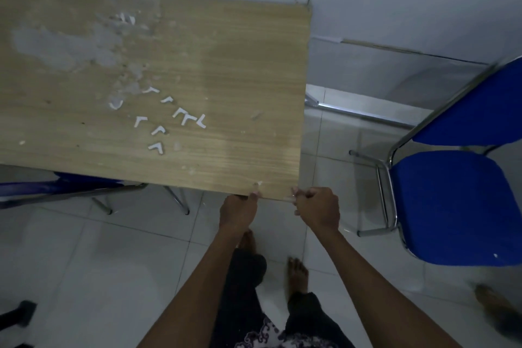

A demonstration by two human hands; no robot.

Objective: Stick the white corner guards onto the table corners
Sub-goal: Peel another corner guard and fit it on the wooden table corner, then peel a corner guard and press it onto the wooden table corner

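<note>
A worn wood-grain table (231,70) fills the upper left. Several small white L-shaped corner guards (185,117) lie loose on its top, left of the middle. Both hands are at the table's near right corner (285,197). My left hand (240,210) grips the front edge just left of the corner, thumb on top. My right hand (317,207) is curled at the corner itself, pinching a small whitish piece (289,200) against the edge; most of that piece is hidden by the fingers.
A blue chair (452,200) with a chrome frame stands close on the right. Another blue chair (65,186) is tucked under the table at left. Peeled backing scraps (125,18) lie on the far tabletop. White tiled floor and bare feet are below.
</note>
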